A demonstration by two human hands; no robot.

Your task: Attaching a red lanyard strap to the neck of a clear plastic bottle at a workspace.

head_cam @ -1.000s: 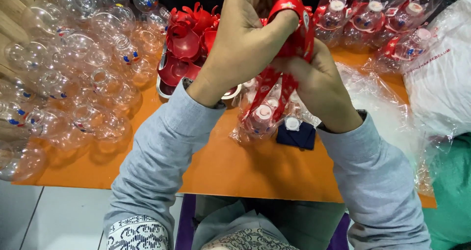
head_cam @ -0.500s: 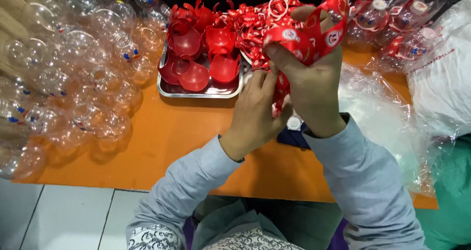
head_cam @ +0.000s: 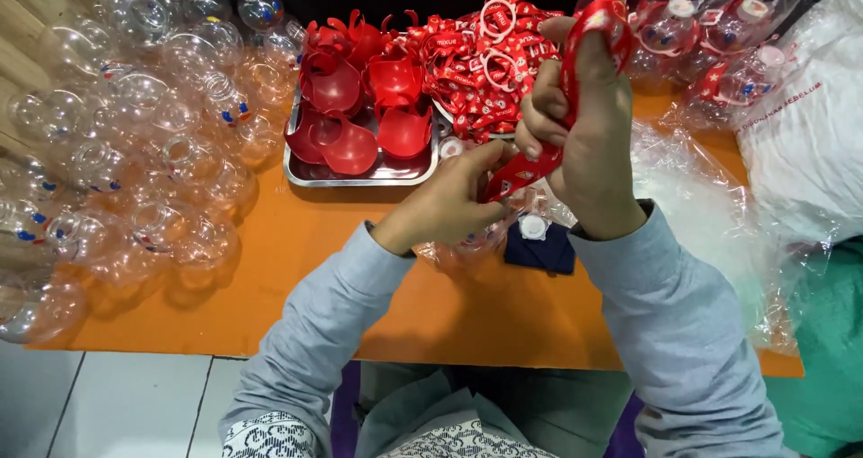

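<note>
My right hand (head_cam: pixel 580 125) is raised over the orange table (head_cam: pixel 360 269) and grips a red printed strap (head_cam: pixel 593 26) looped over its fingers. My left hand (head_cam: pixel 454 202) sits lower and pinches the lower end of the same strap (head_cam: pixel 517 168). Under both hands lies a small clear round bottle with a white cap (head_cam: pixel 532 226), partly hidden, on a dark blue pad (head_cam: pixel 539 251).
A metal tray (head_cam: pixel 360 175) holds red plastic cup pieces (head_cam: pixel 360 107). A heap of red straps (head_cam: pixel 476 62) lies behind it. Several clear round bottles (head_cam: pixel 135 152) pile up at the left. Bagged finished bottles (head_cam: pixel 710 35) and clear plastic wrap (head_cam: pixel 710 215) fill the right.
My left hand has dropped from beside the right hand down to the strap's lower end. The right hand stays up with the strap, which now hangs stretched between both hands.
</note>
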